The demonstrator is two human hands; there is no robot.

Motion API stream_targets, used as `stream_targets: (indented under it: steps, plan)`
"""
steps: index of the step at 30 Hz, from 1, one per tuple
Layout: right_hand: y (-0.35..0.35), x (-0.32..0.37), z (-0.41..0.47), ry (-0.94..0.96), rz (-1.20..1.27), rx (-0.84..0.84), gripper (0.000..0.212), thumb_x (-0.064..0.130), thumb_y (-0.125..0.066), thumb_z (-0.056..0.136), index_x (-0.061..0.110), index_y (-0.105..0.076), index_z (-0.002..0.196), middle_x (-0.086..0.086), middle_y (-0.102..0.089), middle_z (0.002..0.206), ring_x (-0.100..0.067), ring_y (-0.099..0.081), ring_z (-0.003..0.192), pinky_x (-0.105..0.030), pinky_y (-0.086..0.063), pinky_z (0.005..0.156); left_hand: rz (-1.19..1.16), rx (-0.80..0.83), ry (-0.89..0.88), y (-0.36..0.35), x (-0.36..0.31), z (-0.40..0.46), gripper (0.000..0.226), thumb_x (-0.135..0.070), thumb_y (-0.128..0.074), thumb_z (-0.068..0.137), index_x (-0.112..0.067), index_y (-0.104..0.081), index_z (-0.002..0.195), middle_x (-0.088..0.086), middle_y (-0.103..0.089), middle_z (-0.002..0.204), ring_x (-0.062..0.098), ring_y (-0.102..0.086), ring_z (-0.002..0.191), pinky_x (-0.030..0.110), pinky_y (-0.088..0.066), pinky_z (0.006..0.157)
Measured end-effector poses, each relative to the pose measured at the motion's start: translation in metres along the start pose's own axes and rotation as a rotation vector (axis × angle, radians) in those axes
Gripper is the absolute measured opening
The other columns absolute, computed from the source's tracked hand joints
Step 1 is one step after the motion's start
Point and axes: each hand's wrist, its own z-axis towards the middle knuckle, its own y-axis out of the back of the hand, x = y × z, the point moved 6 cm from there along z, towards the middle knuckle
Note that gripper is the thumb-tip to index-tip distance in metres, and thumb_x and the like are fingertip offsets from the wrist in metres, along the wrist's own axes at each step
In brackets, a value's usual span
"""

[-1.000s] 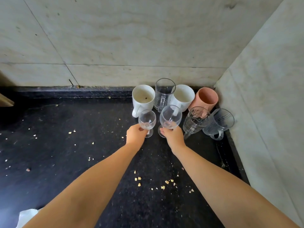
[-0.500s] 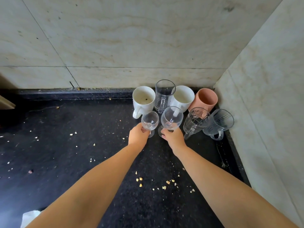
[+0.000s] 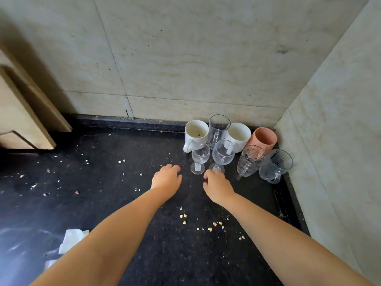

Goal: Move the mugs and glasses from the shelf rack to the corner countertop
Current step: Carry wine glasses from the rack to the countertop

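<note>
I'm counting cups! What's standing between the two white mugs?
In the head view, a tall clear glass mug stands between the left white mug and the right white mug, close against both.

No lettering, label, brand mark, number or sign can be read anywhere in this view. The two white mugs [image 3: 196, 134] [image 3: 239, 136] and the pink mug [image 3: 261, 139] at the far right corner of the black worktop [image 3: 115, 182] carry plain, unprinted sides. The clear glasses [image 3: 221, 154] beside them show only moulded patterns, no writing. The pale marble wall panels [image 3: 185, 58] behind bear veining and small dark specks, not characters. The crumpled white paper [image 3: 71, 239] at the near left is blank as far as can be seen.
</note>
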Motion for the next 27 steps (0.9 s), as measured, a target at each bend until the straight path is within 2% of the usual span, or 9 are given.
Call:
stream_targets:
  steps: [2,4,8,13,22,27]
  plan:
    - [-0.004,0.024,-0.008,0.181,-0.206,-0.067,0.035,0.026,-0.049,0.095,0.015,-0.046,0.128,-0.008,-0.049,0.130,-0.028,-0.049,0.120,-0.043,-0.046,0.093,0.102,-0.039,-0.008,0.006,0.009,-0.019,0.035,-0.030,-0.040,0.098,-0.016,-0.052,0.127,0.006,-0.056,0.124,0.026,-0.052,0.115,0.038,-0.044,0.091]
    - [-0.013,0.046,-0.015,0.313,-0.293,-0.086,0.039,0.026,-0.047,0.096,0.014,-0.043,0.133,-0.008,-0.046,0.135,-0.028,-0.045,0.125,-0.043,-0.043,0.096,0.144,-0.065,0.013,0.009,0.023,-0.039,0.035,-0.031,-0.040,0.098,-0.016,-0.053,0.127,0.006,-0.055,0.124,0.026,-0.050,0.117,0.038,-0.042,0.094]
    - [-0.034,0.092,-0.031,0.443,-0.340,-0.039,0.043,0.026,-0.046,0.097,0.015,-0.039,0.137,-0.007,-0.038,0.144,-0.028,-0.040,0.130,-0.043,-0.038,0.103,0.192,-0.101,0.089,0.014,0.060,-0.086,0.036,-0.033,-0.038,0.098,-0.017,-0.052,0.127,0.005,-0.054,0.124,0.025,-0.050,0.117,0.037,-0.040,0.097]
    - [-0.058,0.159,-0.063,0.622,-0.383,-0.023,0.043,0.027,-0.044,0.098,0.015,-0.037,0.138,-0.005,-0.036,0.146,-0.027,-0.039,0.131,-0.042,-0.037,0.103,0.206,-0.152,0.254,0.031,0.116,-0.157,0.036,-0.035,-0.040,0.097,-0.017,-0.052,0.125,0.006,-0.052,0.124,0.026,-0.047,0.118,0.037,-0.038,0.098]
    - [-0.119,0.306,-0.205,1.043,-0.489,-0.030,0.042,0.025,-0.042,0.098,0.017,-0.037,0.138,-0.004,-0.035,0.146,-0.026,-0.037,0.132,-0.040,-0.033,0.105,0.225,-0.339,0.582,0.056,0.218,-0.370,0.034,-0.034,-0.041,0.094,-0.017,-0.054,0.122,0.006,-0.053,0.123,0.027,-0.047,0.119,0.037,-0.037,0.098]
    - [-0.175,0.361,-0.335,1.235,-0.509,-0.028,0.041,0.028,-0.039,0.097,0.016,-0.040,0.136,-0.005,-0.040,0.143,-0.027,-0.039,0.130,-0.042,-0.036,0.102,0.218,-0.382,0.737,0.031,0.253,-0.522,0.035,-0.036,-0.043,0.093,-0.017,-0.055,0.121,0.007,-0.054,0.121,0.028,-0.049,0.117,0.038,-0.037,0.096]
